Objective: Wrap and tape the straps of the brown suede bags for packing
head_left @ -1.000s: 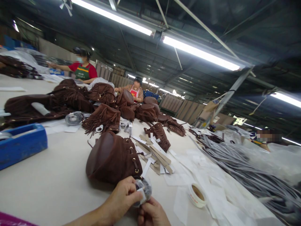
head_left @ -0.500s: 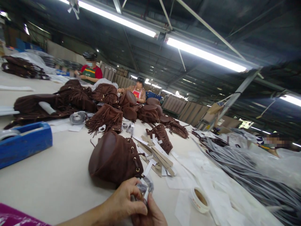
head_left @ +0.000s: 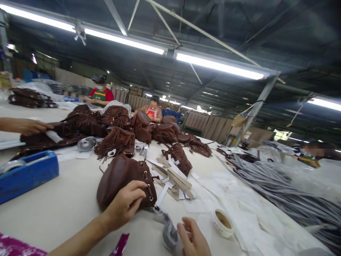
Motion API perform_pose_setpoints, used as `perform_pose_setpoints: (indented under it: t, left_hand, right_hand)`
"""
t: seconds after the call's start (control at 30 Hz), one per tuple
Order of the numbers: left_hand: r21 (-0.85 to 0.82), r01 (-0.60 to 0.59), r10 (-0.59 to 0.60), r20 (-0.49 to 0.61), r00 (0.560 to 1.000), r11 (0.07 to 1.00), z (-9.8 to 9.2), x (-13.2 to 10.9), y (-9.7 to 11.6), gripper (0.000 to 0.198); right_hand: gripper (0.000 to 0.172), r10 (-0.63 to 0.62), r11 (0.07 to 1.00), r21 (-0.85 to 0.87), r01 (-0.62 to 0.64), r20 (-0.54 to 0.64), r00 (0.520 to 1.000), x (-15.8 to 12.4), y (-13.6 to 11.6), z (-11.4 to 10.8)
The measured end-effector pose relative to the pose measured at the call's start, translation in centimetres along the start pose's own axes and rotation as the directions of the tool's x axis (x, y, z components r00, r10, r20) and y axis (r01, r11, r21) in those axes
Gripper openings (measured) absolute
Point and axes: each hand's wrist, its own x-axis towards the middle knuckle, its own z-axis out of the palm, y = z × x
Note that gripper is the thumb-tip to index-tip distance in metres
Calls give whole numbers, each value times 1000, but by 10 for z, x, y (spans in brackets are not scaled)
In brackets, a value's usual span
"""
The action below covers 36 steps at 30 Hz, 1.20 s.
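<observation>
A dark brown suede drawstring bag with gold eyelets lies on its side before me. My left hand is over its near side, fingers loosely bent and holding nothing visible; whether it touches the bag I cannot tell. From the bag's near end, a strap wrapped in grey plastic trails over the table. My right hand is open at the right of this strap, palm side partly showing, its fingers half curled and apart. Its lower part is cut off by the frame edge.
Several brown fringed bags are heaped behind. A blue tape dispenser stands left, below another person's hand. Paper strips, a tape roll and grey wrapped straps lie right. Co-workers are beyond.
My hands have moved apart and let go of the plastic-wrapped strap end, which now lies on the table. My left hand rose toward the bag. Another person's hand has come in at left.
</observation>
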Motion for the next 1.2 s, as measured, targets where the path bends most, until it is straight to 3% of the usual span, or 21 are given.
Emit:
perform_pose_setpoints:
  t: [0.07,0.13,0.3,0.43,0.53,0.63,0.73,0.8,0.87,0.97,1.07,1.2]
  left_hand:
    - [70,-32,32,2,999,997,-2,1,0,27]
    - [122,-72,65,54,996,990,-2,2,4,33]
    - [172,-118,86,184,979,978,-6,3,19,40]
    - [172,-104,75,166,983,979,-14,5,27,36]
    - [168,-81,48,189,981,982,-14,2,30,33]
    - [152,-68,31,232,972,986,-6,0,30,30]
    - [146,-77,35,271,962,986,5,1,32,29]
    - [155,-84,37,289,957,984,10,4,33,28]
    - [177,-83,26,300,954,981,9,7,34,27]
    - [281,-75,-3,268,963,957,-1,9,34,28]
    - [476,-12,-75,163,984,879,-15,5,29,26]
    - [687,65,-177,95,980,724,-30,-11,11,41]
  right_hand:
    - [37,-188,959,-216,183,-2,982,3,-7,-1]
    - [45,-270,886,-354,298,126,954,7,-19,-1]
    - [61,-130,770,-520,370,440,889,21,-54,-6]
    - [71,-166,661,-551,509,555,815,35,-59,-8]
    - [60,-219,658,-501,563,588,779,41,-53,-4]
    - [43,-278,700,-438,564,560,781,41,-45,-1]
    - [34,-299,714,-474,516,459,836,36,-41,3]
    - [32,-275,675,-561,478,410,870,31,-42,3]
    - [38,-220,656,-598,460,431,875,28,-47,-1]
    - [63,-26,786,-512,347,533,845,25,-60,-15]
    - [76,122,879,-439,185,584,803,25,-74,-27]
    - [85,106,795,-534,287,589,801,25,-73,-18]
